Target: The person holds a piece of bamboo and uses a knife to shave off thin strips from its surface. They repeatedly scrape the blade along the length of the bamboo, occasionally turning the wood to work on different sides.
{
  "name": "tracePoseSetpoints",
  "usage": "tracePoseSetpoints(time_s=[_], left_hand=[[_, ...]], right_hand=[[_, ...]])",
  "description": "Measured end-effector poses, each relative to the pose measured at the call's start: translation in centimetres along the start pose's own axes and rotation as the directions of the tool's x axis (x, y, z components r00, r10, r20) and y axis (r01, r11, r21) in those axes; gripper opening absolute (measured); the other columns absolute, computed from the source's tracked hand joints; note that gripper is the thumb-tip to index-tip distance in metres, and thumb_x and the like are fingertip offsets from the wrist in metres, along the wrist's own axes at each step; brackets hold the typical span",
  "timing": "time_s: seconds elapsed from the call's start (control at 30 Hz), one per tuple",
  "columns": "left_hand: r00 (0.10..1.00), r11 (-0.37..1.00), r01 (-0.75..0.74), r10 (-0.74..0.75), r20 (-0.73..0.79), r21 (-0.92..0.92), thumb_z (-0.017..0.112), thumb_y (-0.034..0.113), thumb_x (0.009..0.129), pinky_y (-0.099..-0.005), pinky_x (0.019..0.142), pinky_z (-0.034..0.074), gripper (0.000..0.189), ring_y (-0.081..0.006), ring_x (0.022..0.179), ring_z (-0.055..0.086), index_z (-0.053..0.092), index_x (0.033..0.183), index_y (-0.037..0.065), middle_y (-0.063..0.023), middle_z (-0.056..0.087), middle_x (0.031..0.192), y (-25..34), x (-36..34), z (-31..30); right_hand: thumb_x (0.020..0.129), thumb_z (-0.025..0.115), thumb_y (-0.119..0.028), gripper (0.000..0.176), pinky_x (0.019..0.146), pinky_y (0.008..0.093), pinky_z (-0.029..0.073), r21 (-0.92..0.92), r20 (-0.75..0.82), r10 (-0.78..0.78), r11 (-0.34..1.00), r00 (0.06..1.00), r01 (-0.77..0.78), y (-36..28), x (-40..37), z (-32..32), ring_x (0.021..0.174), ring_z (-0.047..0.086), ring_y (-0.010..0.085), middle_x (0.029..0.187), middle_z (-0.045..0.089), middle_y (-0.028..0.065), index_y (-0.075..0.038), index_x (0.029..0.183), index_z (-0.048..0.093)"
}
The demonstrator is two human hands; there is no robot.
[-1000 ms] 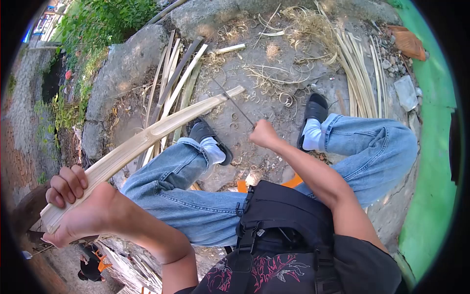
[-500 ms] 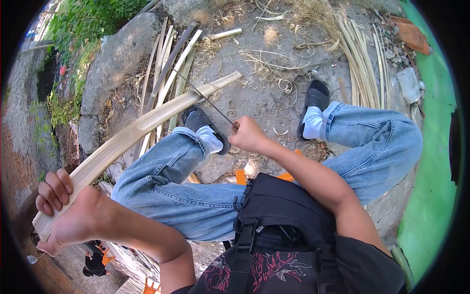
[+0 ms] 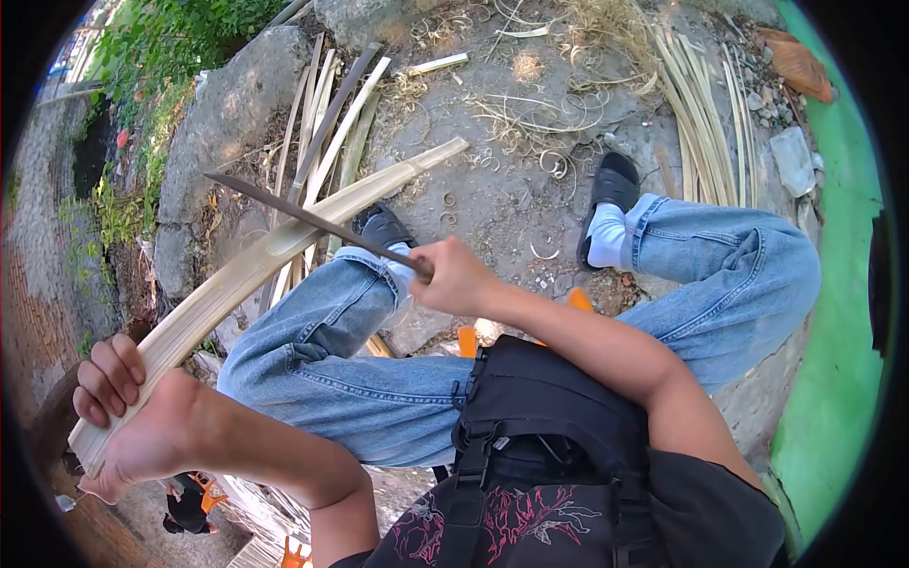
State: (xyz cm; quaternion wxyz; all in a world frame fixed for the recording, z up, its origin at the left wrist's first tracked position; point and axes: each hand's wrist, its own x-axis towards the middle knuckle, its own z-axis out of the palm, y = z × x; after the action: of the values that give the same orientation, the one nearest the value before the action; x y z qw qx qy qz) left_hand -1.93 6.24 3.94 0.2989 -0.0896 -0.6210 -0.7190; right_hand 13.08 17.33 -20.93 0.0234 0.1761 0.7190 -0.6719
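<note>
My left hand is wrapped round the near end of a long pale bamboo strip. The strip slants up and away across my left leg, its far end above the ground. In my right hand is the handle of a long dark-bladed knife. Its blade crosses over the strip near the middle, with the tip pointing to the upper left. A paler, shaved-looking patch shows on the strip beside the blade. The knife's handle is mostly hidden by my fingers.
Several bamboo strips lie beyond my left foot, and another bundle lies at the right. Curled shavings litter the ground. A green wall runs along the right. Another person is at lower left, near an orange stool.
My right hand has drawn back slightly to the left and down. The knife blade has swung round and slid along the strip towards my left hand, which has hardly moved.
</note>
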Motion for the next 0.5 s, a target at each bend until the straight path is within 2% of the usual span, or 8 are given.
tracePoseSetpoints(time_s=[0.07,0.17,0.27,0.37,0.47,0.5], left_hand=[[0.999,0.999,0.045,-0.045,-0.016,0.026,0.021,0.072,0.080,-0.0283,0.046,0.016,0.062,-0.0137,0.050,0.018,0.022,0.064,0.013,-0.0022,0.021,0.057,-0.6,0.9,-0.8],[0.998,0.998,0.057,-0.057,-0.006,-0.020,0.024,0.072,0.079,-0.0280,0.046,0.017,0.061,-0.0134,0.049,0.019,0.023,0.064,0.013,-0.0015,0.021,0.057,-0.5,1.1,-1.1],[0.999,0.998,0.043,-0.043,0.011,-0.051,0.027,0.072,0.078,-0.0277,0.047,0.017,0.061,-0.0129,0.049,0.019,0.024,0.065,0.013,-0.0013,0.021,0.057,0.1,0.1,0.1],[0.999,0.998,0.038,-0.036,0.026,-0.056,0.029,0.071,0.077,-0.0276,0.047,0.017,0.060,-0.0126,0.049,0.019,0.024,0.065,0.013,-0.0013,0.021,0.057,0.4,-0.1,0.1],[0.999,0.997,0.037,-0.035,0.037,-0.067,0.029,0.070,0.078,-0.0276,0.047,0.017,0.059,-0.0125,0.049,0.019,0.024,0.065,0.013,-0.0014,0.021,0.057,0.5,-0.6,0.3],[0.999,0.996,0.042,-0.039,0.035,-0.080,0.029,0.070,0.078,-0.0276,0.046,0.017,0.058,-0.0125,0.049,0.019,0.024,0.065,0.013,-0.0014,0.021,0.057,0.4,-0.4,0.1]], right_hand=[[0.066,0.060,-0.009,0.014,0.060,0.0409,0.048,-0.090,-0.079,0.302,0.947,0.950,-0.309,6.2,0.4,-0.5,0.061,0.062,0.0349,0.064,0.061,0.0226,0.003,0.072,0.063],[0.064,0.060,-0.008,0.013,0.063,0.0415,0.050,-0.203,-0.103,0.423,0.877,0.900,-0.435,7.7,1.5,-1.9,0.065,0.063,0.0360,0.066,0.062,0.0235,0.003,0.069,0.063],[0.063,0.060,-0.007,0.013,0.065,0.0419,0.050,-0.203,-0.161,0.390,0.886,0.907,-0.417,5.4,0.6,-2.1,0.067,0.064,0.0368,0.068,0.062,0.0247,0.004,0.067,0.063],[0.063,0.060,-0.008,0.014,0.066,0.0426,0.050,-0.187,-0.083,0.401,0.893,0.912,-0.410,-0.3,0.1,-2.5,0.067,0.064,0.0379,0.068,0.061,0.0254,0.005,0.069,0.063],[0.064,0.061,-0.009,0.016,0.065,0.0429,0.050,-0.090,0.001,0.105,0.990,0.994,-0.105,-5.7,-1.2,-2.3,0.066,0.063,0.0385,0.067,0.061,0.0253,0.005,0.071,0.063],[0.064,0.060,-0.009,0.016,0.062,0.0417,0.048,-0.084,-0.009,0.074,0.994,0.997,-0.075,-5.2,-1.2,-2.2,0.061,0.061,0.0352,0.064,0.060,0.0241,0.005,0.071,0.062]])
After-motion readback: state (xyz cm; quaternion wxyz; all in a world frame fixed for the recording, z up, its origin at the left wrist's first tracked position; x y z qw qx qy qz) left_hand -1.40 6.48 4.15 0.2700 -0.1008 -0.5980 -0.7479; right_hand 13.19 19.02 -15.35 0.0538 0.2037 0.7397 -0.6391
